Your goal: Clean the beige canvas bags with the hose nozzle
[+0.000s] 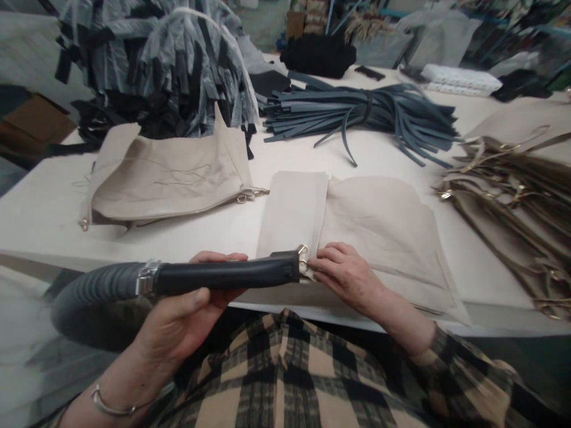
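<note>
My left hand [191,315] is wrapped round a black hose nozzle [223,274], held level just above the table's front edge. Behind it a ribbed grey hose [98,282] joins at a metal clamp [147,278] and curves down to the left. The mouth of the nozzle is right against gold-coloured hardware [303,255] at the edge of a flat beige bag piece [379,220]. With bent fingers, my right hand [345,273] pinches that piece beside the hardware; its fingertips are partly hidden.
Another beige bag piece [173,178] with loose threads and a zip stands to the left. A bundle of dark strips [357,116] lies at the back, next to a plastic-wrapped heap [169,59]. Stacked beige pieces [513,208] fill the right side of the white table [40,202].
</note>
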A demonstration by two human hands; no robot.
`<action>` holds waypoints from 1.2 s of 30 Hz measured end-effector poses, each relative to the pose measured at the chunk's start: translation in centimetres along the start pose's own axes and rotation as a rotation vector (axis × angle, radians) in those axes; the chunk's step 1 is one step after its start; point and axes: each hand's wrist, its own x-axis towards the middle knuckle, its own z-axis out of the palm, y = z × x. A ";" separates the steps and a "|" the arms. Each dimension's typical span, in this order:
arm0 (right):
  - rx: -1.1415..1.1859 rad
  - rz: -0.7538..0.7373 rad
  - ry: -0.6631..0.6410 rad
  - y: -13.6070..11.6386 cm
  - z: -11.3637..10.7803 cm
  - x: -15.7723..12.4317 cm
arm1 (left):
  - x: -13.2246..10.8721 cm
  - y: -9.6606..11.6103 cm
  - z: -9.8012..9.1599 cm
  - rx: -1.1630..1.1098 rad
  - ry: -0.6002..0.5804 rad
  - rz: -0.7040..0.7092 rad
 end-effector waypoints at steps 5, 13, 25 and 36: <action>0.101 -0.016 0.134 1.0 1.0 -0.5 | 0.4 -2.5 0.9 -0.080 -0.016 -0.031; 0.169 -0.005 0.162 1.3 1.4 -0.5 | -0.2 -0.1 -1.1 0.018 0.064 0.042; 0.076 -0.024 0.060 1.4 0.4 0.1 | 1.2 -2.2 1.0 -0.080 0.003 0.027; -0.057 0.096 0.060 5.3 -0.5 5.7 | 2.8 -1.8 2.4 -0.065 -0.020 0.007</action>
